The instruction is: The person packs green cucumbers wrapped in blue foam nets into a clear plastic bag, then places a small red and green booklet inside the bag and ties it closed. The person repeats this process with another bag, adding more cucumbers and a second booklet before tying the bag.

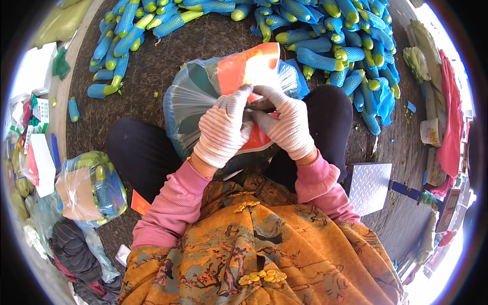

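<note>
Both my hands wear thin striped work gloves with grey fingertips. My left hand [225, 127] and my right hand [285, 124] meet over a clear plastic bag [185, 101] between my bent knees. Their fingertips pinch at its drawn-together top, where the plastic runs in tight pleats toward them; the exact bit gripped is hidden by the fingers. An orange-red printed sheet [230, 74] lies at the bag's top, partly under my hands, with strong glare on it. Blue netting shows faintly through the bag's side; the rest of its contents is hard to make out.
Pale-green squash in blue net sleeves lie heaped at the far left [129, 42] and far right [318, 58]. A packed clear bag with cardboard [78, 194] stands beside my left knee. At right is a platform scale with a diamond-plate top [370, 187].
</note>
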{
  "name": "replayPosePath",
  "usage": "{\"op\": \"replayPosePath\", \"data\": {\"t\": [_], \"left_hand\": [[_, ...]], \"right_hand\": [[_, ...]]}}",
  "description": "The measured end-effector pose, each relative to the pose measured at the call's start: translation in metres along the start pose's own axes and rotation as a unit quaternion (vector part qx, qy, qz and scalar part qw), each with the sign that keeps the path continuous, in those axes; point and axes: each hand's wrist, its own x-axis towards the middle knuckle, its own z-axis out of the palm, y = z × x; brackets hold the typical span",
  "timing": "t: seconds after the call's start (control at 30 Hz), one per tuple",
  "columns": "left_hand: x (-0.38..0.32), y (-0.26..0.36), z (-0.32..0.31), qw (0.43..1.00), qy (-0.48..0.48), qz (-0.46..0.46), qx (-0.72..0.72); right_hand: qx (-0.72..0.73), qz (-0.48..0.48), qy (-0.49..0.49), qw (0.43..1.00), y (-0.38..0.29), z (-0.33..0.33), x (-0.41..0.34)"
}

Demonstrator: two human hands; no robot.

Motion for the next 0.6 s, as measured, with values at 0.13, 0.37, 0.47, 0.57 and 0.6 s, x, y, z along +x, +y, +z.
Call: {"op": "replayPosePath", "data": {"t": [0.13,0.37,0.47,0.57,0.6], "left_hand": [[-0.006,-0.014,0.007,0.993,0.012,-0.045,-0.106],[0.023,-0.022,-0.019,0.977,-0.156,-0.030,-0.139],[0.033,-0.022,-0.027,0.966,-0.211,-0.049,-0.141],[0.033,-0.032,-0.022,0.962,-0.208,-0.026,-0.176],[0.035,-0.034,-0.023,0.959,-0.217,-0.026,-0.180]], "right_hand": [[0.244,0.143,0.213,0.935,0.001,-0.003,-0.020],[-0.008,0.013,0.177,0.984,0.006,0.040,-0.034],[0.000,0.031,0.207,0.978,0.006,0.046,-0.031],[0.020,0.024,0.182,0.983,0.012,0.043,-0.028],[0.007,0.016,0.171,0.985,0.009,0.039,-0.023]]}}
